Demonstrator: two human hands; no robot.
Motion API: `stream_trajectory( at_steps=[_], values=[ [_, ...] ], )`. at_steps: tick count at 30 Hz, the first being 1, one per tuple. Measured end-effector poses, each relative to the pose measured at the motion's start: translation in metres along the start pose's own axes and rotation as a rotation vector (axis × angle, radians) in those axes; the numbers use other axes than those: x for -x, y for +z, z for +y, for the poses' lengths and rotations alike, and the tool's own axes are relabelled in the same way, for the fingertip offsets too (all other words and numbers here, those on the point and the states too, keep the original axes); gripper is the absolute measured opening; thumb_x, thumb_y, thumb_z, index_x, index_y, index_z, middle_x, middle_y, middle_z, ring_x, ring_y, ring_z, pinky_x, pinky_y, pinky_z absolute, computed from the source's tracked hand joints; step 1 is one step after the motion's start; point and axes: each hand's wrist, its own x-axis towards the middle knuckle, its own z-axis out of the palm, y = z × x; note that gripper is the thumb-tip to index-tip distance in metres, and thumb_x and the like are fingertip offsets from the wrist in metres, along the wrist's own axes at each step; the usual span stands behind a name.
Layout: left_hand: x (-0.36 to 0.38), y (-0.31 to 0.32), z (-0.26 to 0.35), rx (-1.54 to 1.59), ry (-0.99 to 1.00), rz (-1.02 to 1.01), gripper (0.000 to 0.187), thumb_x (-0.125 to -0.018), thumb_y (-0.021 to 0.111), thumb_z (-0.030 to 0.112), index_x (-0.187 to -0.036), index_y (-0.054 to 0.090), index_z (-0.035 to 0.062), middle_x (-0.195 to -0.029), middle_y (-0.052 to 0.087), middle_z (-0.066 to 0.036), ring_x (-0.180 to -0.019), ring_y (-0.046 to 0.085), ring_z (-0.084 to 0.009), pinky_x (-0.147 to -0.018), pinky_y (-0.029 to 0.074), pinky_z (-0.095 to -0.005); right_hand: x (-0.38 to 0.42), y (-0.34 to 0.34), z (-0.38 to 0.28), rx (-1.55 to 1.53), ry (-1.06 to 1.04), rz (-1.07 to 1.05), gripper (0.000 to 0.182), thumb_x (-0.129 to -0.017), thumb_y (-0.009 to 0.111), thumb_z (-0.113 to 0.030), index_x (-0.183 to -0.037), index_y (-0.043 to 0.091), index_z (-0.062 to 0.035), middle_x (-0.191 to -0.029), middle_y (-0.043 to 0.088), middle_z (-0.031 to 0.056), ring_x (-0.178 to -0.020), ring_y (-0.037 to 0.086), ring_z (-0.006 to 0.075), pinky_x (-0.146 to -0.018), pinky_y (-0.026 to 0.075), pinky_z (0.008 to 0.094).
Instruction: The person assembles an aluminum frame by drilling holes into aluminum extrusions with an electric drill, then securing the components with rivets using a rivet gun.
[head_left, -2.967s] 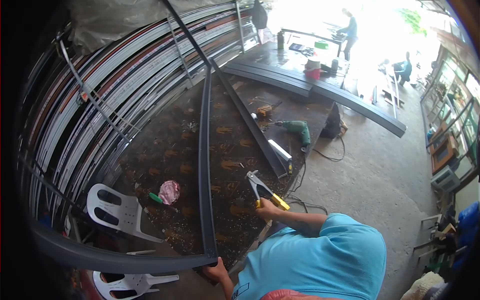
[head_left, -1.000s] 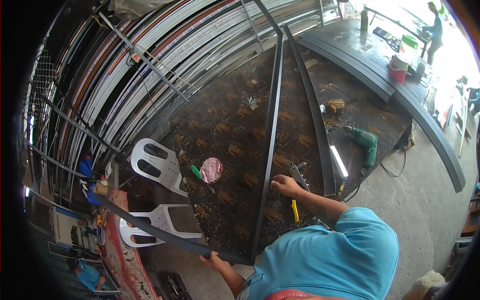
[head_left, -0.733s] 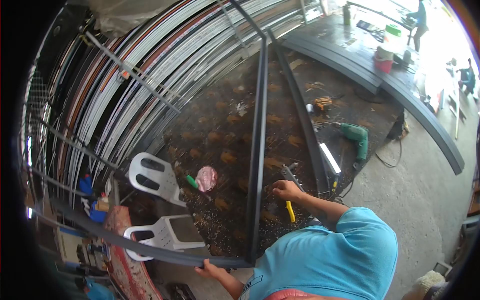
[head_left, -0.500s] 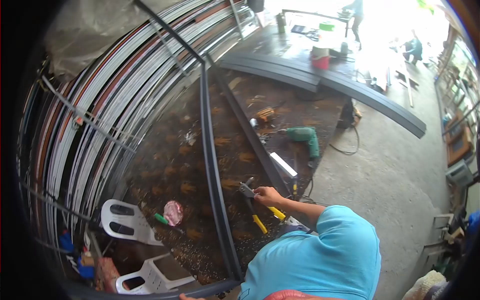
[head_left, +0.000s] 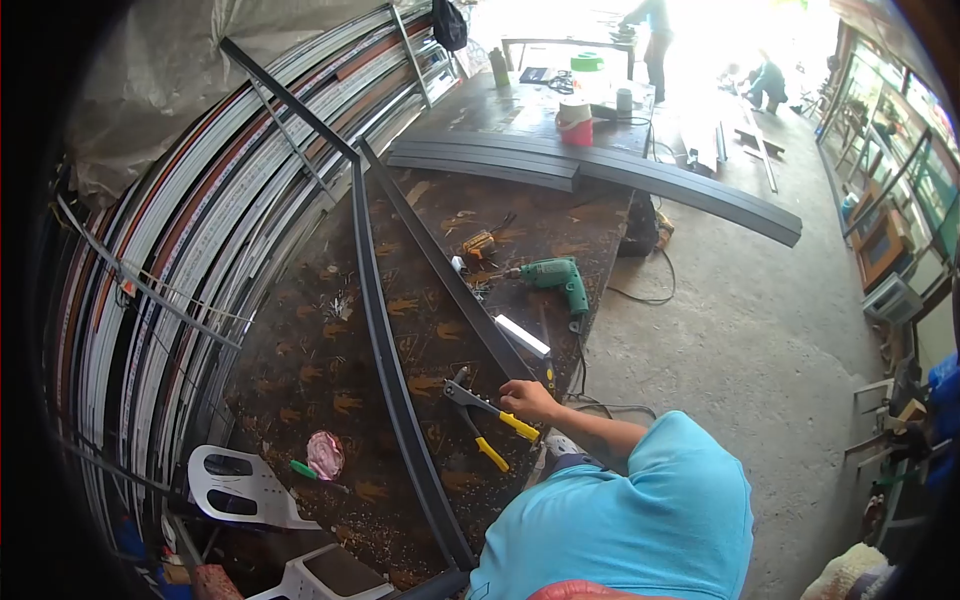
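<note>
My right hand (head_left: 528, 398) is closed, fingertips curled together beside the dark metal bar (head_left: 450, 270). Anything pinched between them is too small or hidden to name. Just below the hand, a hand riveter (head_left: 468, 398) with yellow handles lies on the table, its handles spread apart. A white-and-dark strip-like piece (head_left: 522, 336) rests close by, above the hand. Another long dark bar (head_left: 385, 350) runs lengthwise to the left and meets the first at a far corner. My left hand is out of view.
A green drill (head_left: 555, 280) lies on the dark table (head_left: 300, 370), near an orange-and-black object (head_left: 479, 243). Stacked grey profiles (head_left: 600, 180) jut past the table edge. White plastic chairs (head_left: 240, 487) stand lower left; long profiles (head_left: 180, 260) fill the left rack. Two people are far off.
My right hand has moved off the riveter's head towards the bar, and the riveter now lies lower by its handles. The view has shifted right; my left fingertips have left the bottom edge.
</note>
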Motion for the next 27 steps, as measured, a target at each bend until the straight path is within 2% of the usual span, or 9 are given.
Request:
stream_trajectory(
  at_steps=[9, 12, 14, 27],
  values=[
    [-0.025, -0.001, 0.001, 0.383, -0.031, -0.302, 0.045, -0.082, 0.069, 0.023, -0.117, 0.06, -0.0027, -0.107, 0.061, -0.026, -0.092, 0.059, -0.0383, -0.085, 0.048, -0.0449, 0.029, -0.005, 0.011, -0.013, 0.052, 0.027, 0.041, -0.082, 0.061, -0.028, -0.113, 0.062, -0.0007, -0.1, 0.068, 0.0163, -0.094, 0.067, 0.0268, -0.083, 0.052, 0.0331],
    [-0.032, -0.003, 0.003, 0.507, -0.044, -0.399, 0.044, -0.082, 0.069, 0.022, -0.116, 0.061, -0.0029, -0.106, 0.062, -0.025, -0.091, 0.059, -0.038, -0.085, 0.048, -0.0444, 0.039, -0.002, 0.014, 0.038, 0.033, 0.094, 0.039, -0.081, 0.061, -0.028, -0.112, 0.064, -0.0026, -0.098, 0.069, 0.0163, -0.092, 0.067, 0.029, -0.083, 0.052, 0.0348],
    [-0.036, -0.005, 0.005, 0.588, -0.054, -0.461, 0.043, -0.082, 0.069, 0.022, -0.115, 0.061, -0.003, -0.105, 0.062, -0.025, -0.09, 0.06, -0.0378, -0.084, 0.049, -0.0441, 0.041, 0.001, 0.019, 0.064, 0.054, 0.07, 0.04, -0.083, 0.06, -0.029, -0.114, 0.063, -0.0029, -0.102, 0.068, 0.0176, -0.097, 0.066, 0.0289, -0.085, 0.051, 0.0344],
    [-0.059, -0.031, 0.011, 1.127, -0.122, -0.831, 0.038, -0.081, 0.07, 0.019, -0.111, 0.064, -0.0038, -0.101, 0.064, -0.024, -0.088, 0.061, -0.0366, -0.081, 0.05, -0.042, 0.065, 0.013, 0.016, 0.082, 0.039, 0.05, 0.038, -0.083, 0.06, -0.028, -0.112, 0.064, -0.0033, -0.102, 0.068, 0.0171, -0.095, 0.066, 0.0294, -0.084, 0.051, 0.0353]
  ],
)
